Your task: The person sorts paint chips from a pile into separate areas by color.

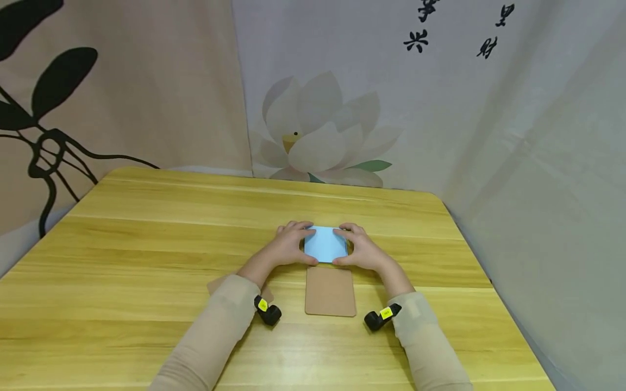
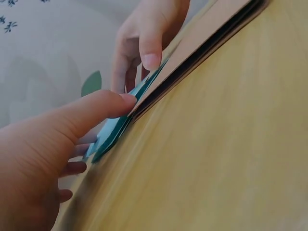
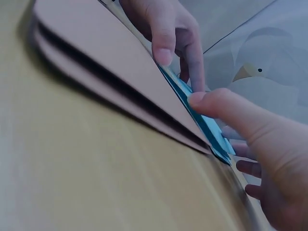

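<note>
A light blue rectangular piece of paper or card (image 1: 325,244), with more than one layer at its edge, lies on the wooden table. My left hand (image 1: 292,244) grips its left side, thumb at the near edge and fingers at the far edge. On the right side my right hand (image 1: 361,247) holds it the same way. Just nearer to me lies a brown square card (image 1: 331,291) with rounded corners. In the right wrist view this brown card (image 3: 106,53) shows two layers with a dark gap between them.
Another brown card (image 1: 267,294) lies partly hidden beneath my left forearm. The yellow wooden table (image 1: 146,239) reaches back to a printed curtain (image 1: 323,125). A small black device (image 1: 268,311) sits at my left cuff, and a second black device (image 1: 382,317) at my right.
</note>
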Demonstrator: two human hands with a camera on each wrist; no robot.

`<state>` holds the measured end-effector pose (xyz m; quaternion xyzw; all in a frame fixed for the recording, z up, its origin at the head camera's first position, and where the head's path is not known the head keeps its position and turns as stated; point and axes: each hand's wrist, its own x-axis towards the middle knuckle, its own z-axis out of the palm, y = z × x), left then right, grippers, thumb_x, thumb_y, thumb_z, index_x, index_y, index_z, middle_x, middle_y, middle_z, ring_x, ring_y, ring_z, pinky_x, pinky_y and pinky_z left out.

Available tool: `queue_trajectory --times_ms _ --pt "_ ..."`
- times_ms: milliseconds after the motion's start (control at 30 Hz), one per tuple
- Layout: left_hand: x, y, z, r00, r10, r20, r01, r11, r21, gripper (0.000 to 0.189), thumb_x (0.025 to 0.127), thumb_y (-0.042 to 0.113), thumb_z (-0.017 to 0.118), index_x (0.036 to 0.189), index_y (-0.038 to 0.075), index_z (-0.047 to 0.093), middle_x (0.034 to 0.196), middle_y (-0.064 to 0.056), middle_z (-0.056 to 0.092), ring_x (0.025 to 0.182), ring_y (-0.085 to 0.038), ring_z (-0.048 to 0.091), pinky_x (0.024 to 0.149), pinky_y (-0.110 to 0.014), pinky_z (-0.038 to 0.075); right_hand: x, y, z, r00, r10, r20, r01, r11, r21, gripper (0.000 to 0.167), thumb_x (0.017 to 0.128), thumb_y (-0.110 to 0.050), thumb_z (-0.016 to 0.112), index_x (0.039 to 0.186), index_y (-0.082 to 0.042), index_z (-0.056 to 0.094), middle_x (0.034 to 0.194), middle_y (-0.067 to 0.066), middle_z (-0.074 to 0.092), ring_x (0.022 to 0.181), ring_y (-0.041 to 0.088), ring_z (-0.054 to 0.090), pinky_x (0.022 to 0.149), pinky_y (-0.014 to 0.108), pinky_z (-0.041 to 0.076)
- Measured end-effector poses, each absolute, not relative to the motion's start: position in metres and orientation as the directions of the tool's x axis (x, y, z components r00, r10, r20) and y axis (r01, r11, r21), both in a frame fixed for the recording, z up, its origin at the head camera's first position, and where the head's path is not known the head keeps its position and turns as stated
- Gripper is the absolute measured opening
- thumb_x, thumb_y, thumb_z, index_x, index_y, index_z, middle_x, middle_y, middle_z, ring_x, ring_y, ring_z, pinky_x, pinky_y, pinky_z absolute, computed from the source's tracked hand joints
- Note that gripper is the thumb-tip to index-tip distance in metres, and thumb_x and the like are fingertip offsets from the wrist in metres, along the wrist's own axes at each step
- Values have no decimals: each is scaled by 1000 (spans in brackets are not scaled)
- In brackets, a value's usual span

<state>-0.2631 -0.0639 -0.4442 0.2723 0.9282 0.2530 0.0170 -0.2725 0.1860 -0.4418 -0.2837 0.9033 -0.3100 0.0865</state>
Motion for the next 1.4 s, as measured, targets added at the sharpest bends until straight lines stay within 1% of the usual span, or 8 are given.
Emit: queue_trajectory --times_ms 333,600,833,967,1067,1167,1400 --pt "-262 -65 -448 -848 522 92 497 723 480 84 75 51 77 140 6 49 149 -11 36 132 -31 31 100 -53 22 -272 186 -443 -823 -568 -15 -442 657 -610 81 78 -38 79 145 -10 42 150 14 27 138 33 20 105 54 28" --pt "-263 -66 -449 -851 519 84 489 721 490 84 75 51 76 141 7 49 150 -10 35 132 -31 30 101 -53 21 -272 187 -444 -817 -576 -33 -454 676 -580 81 80 -41 76 147 -11 41 152 13 24 139 34 16 105 55 26" --pt "-261 -67 -447 -844 527 98 502 714 488 83 76 53 74 141 8 49 151 -10 33 133 -30 29 101 -52 21 -271 187 -443 -819 -574 -1 -482 689 -541 84 79 -46 76 146 -11 42 153 13 24 140 35 15 106 58 22" --pt "-260 -66 -443 -838 532 119 514 698 499 83 76 52 75 140 7 49 151 -11 33 132 -32 29 101 -54 20 -270 188 -442 -832 -555 7 -479 710 -516 85 77 -50 76 146 -14 42 154 12 23 140 34 14 106 59 20" --pt "-259 -66 -440 -841 526 129 513 697 501 83 75 51 76 140 6 50 150 -12 34 132 -32 29 100 -54 21 -269 188 -439 -841 -540 13 -469 717 -515 84 76 -51 76 145 -17 44 154 10 23 140 33 14 106 59 20" --pt "-258 -68 -437 -849 507 147 505 701 503 81 75 49 77 139 6 51 149 -12 36 131 -32 30 99 -54 22 -267 189 -436 -843 -536 34 -472 708 -525 83 75 -50 78 144 -17 46 153 9 24 140 33 15 106 60 20" --pt "-253 -74 -432 -859 478 183 501 710 495 81 75 51 77 139 8 52 147 -10 39 131 -32 30 97 -53 23 -263 186 -430 -847 -528 62 -477 703 -528 80 74 -51 79 142 -21 49 152 3 27 139 32 18 105 59 22"
